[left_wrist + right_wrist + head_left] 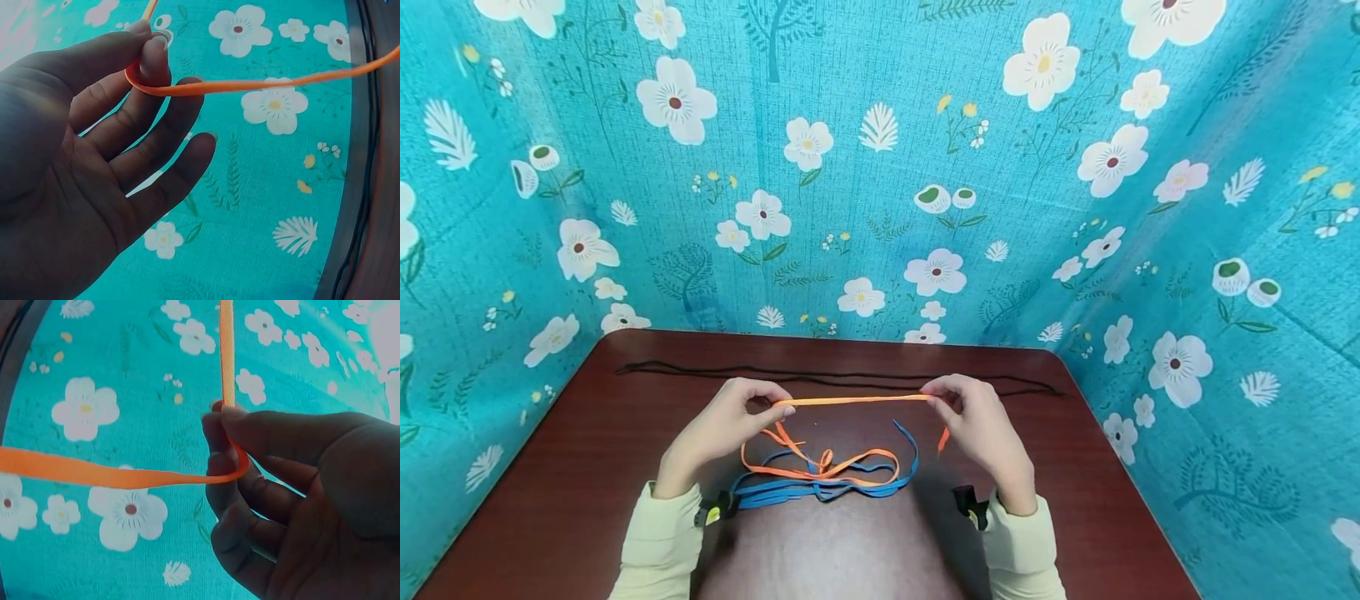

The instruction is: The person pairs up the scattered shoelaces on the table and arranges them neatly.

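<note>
Both hands are up and busy here: my left hand (pixel 721 427) pinches the orange lace (pixel 853 400) between thumb and finger, and my right hand (pixel 981 423) pinches it too, further along. The stretch between them runs straight and nearly level, held above the desk (pixel 850 562). Over at the left wrist's view, the lace bends at the pinch and passes across my other fingers, which are spread a little apart; at the right wrist's, it bends at the pinch as well, with the remaining fingers bent. A short orange end dangles below my right hand, and more orange hangs below my left.

Down on the desk, orange loops lie over the blue lace (pixel 775 493), bunched near the middle, and one blue end curls up towards the right. Behind my hands, a black cord (pixel 375 119) lies in two long strands across the far side. Beyond it all hangs blue flowered cloth (pixel 865 221). Pale sleeves (pixel 658 533) cover my forearms.
</note>
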`<state>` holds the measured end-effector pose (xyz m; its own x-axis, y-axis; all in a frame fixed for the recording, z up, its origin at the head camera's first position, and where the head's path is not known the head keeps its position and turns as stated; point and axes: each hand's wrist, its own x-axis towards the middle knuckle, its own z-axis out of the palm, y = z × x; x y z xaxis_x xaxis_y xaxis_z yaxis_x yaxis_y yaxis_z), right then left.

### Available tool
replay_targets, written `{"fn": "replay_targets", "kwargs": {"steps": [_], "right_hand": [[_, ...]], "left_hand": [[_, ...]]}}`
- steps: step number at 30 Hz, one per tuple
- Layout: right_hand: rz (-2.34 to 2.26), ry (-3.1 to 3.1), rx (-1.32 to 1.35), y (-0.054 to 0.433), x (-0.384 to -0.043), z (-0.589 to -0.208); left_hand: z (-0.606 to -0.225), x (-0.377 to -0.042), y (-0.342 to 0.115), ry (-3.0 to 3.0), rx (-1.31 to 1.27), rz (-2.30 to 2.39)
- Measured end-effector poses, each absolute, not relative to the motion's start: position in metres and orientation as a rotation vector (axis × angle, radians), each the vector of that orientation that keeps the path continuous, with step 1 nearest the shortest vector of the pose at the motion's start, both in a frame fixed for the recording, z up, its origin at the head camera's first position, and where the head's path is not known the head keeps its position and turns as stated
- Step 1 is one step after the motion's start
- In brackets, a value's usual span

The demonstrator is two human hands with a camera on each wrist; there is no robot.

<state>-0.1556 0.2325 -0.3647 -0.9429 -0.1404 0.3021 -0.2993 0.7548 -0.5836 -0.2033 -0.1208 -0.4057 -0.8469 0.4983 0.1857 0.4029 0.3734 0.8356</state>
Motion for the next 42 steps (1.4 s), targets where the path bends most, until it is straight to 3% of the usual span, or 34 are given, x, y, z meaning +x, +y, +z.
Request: {"fn": "replay_targets", "kwargs": {"steps": [28, 42], "right_hand": [[0.784, -2.612, -0.064, 0.286, -0.156, -0.363], [0.807, -2.631, -0.139, 0.308, -0.154, -0.366]], "left_hand": [[-0.404, -0.204, -0.175, 2.767, 0.673, 1.540], [-0.407, -0.201, -0.198, 2.907, 0.596, 1.516]]}}
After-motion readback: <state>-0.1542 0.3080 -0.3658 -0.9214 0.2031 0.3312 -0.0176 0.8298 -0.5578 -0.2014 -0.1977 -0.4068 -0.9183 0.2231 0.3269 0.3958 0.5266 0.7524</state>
